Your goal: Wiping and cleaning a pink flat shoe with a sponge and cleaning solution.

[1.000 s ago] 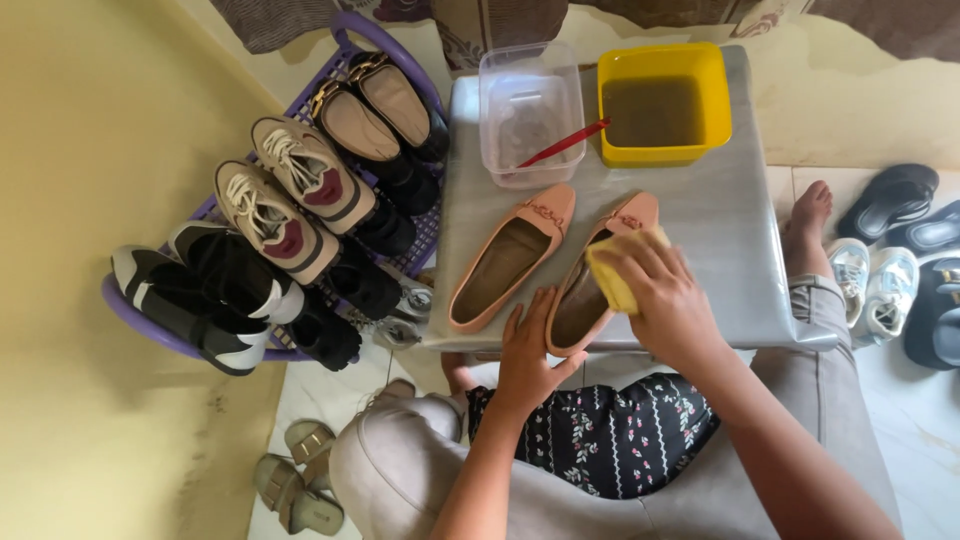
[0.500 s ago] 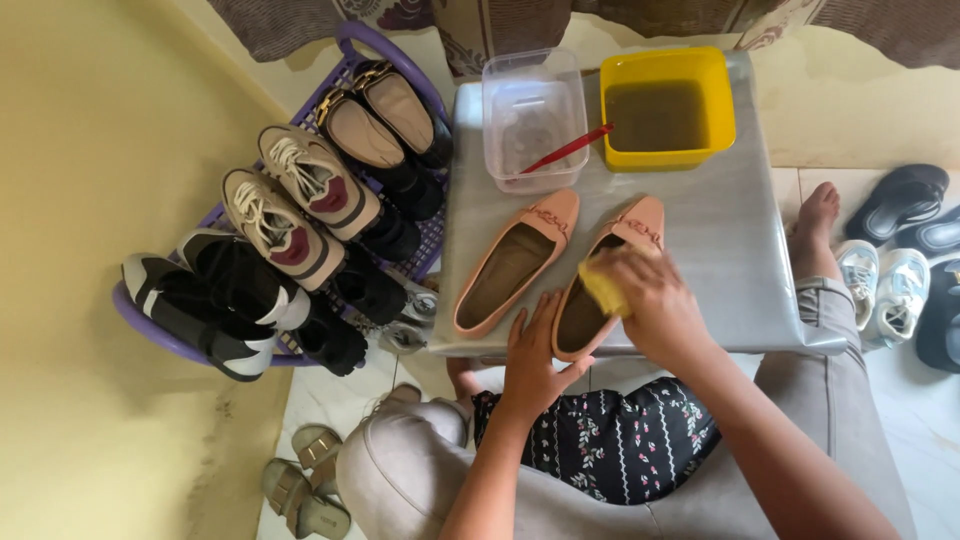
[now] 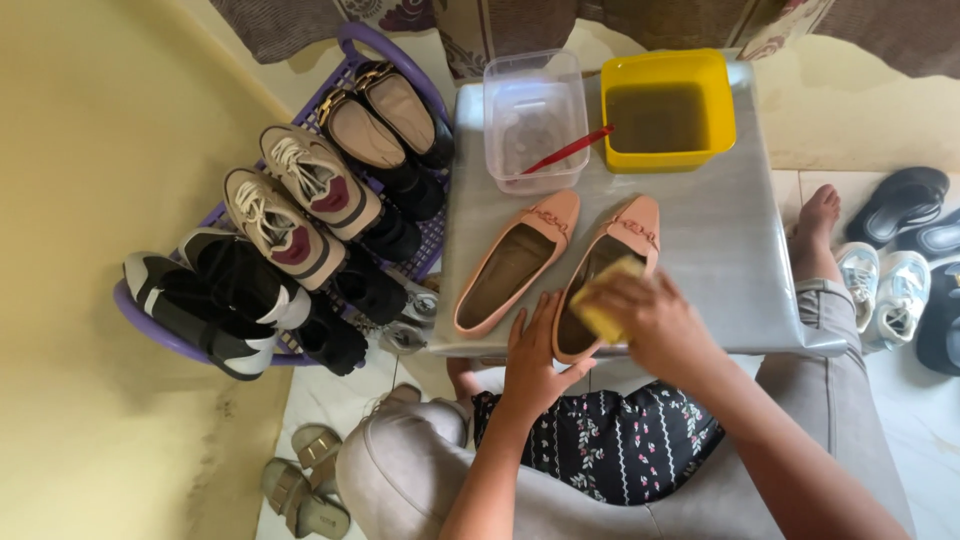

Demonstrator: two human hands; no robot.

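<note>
Yellow sponge [image 3: 606, 300] inside pink shoe [image 3: 604, 280]
</note>
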